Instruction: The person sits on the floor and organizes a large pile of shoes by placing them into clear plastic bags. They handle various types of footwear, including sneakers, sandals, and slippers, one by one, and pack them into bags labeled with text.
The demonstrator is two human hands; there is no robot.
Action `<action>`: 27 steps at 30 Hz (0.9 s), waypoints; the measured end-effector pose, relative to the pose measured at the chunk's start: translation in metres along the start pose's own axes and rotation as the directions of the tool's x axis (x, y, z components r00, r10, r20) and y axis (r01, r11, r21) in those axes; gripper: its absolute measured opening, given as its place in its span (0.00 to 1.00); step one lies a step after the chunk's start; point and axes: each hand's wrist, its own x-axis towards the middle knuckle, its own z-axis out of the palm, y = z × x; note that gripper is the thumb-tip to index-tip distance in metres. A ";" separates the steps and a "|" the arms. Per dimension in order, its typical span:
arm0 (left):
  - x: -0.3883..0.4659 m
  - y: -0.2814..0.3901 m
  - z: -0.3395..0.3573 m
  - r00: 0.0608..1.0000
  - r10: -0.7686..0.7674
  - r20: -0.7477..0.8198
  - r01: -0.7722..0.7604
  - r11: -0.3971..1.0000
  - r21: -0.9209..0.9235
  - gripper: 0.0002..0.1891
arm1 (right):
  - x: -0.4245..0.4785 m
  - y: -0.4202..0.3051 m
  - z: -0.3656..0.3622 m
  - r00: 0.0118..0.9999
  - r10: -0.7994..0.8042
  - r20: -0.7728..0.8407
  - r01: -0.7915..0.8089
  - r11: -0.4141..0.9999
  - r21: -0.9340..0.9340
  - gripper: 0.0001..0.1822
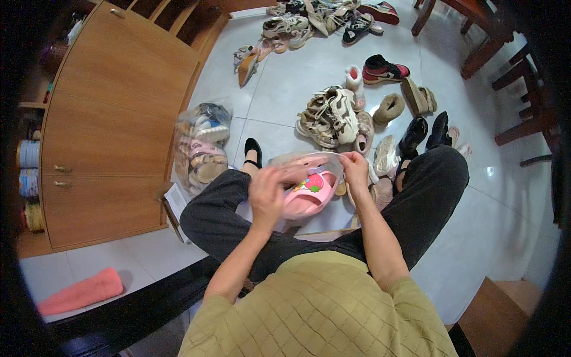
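A clear plastic bag (332,157) is between my hands above my lap. Inside it lie pink slippers (308,201), the front one bearing a strawberry decoration. My right hand (355,169) pinches the bag's upper right edge. At the bag's left side is my left hand (266,192), blurred, its fingers partly hidden; whether it grips the plastic cannot be told. Just beyond the bag stands a cluster of white and brown sneakers (330,116) on the tiled floor.
A filled clear bag of shoes (203,147) stands left, beside a wooden cabinet (120,120). More shoes (285,26) lie at the far side. Black shoes (414,134) and brown boots (389,108) are ahead right. Wooden chairs (486,53) stand right; a pink cloth (84,292) lies lower left.
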 end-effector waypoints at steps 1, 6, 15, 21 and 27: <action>-0.005 -0.004 -0.014 0.995 -0.067 -0.071 0.073 0.994 0.087 0.22 | -0.003 -0.005 0.001 0.999 0.034 0.009 -0.034 0.999 0.010 0.07; -0.047 -0.045 -0.017 0.921 -0.359 0.151 0.370 0.928 -0.048 0.25 | -0.006 -0.009 0.003 0.997 0.068 0.030 -0.068 0.998 -0.011 0.07; -0.038 -0.005 -0.024 0.973 -0.036 0.226 0.031 0.999 0.027 0.31 | -0.010 -0.004 -0.006 0.982 -0.153 0.107 0.175 0.955 -0.241 0.09; -0.043 -0.004 0.018 0.940 0.168 0.297 -0.190 0.981 0.046 0.09 | -0.017 -0.015 -0.005 0.894 -0.407 0.188 0.448 0.831 -0.330 0.08; -0.009 -0.019 0.019 0.973 0.189 0.136 -0.205 0.972 0.116 0.05 | -0.038 -0.033 -0.021 0.813 -0.391 0.430 0.581 0.503 -0.640 0.09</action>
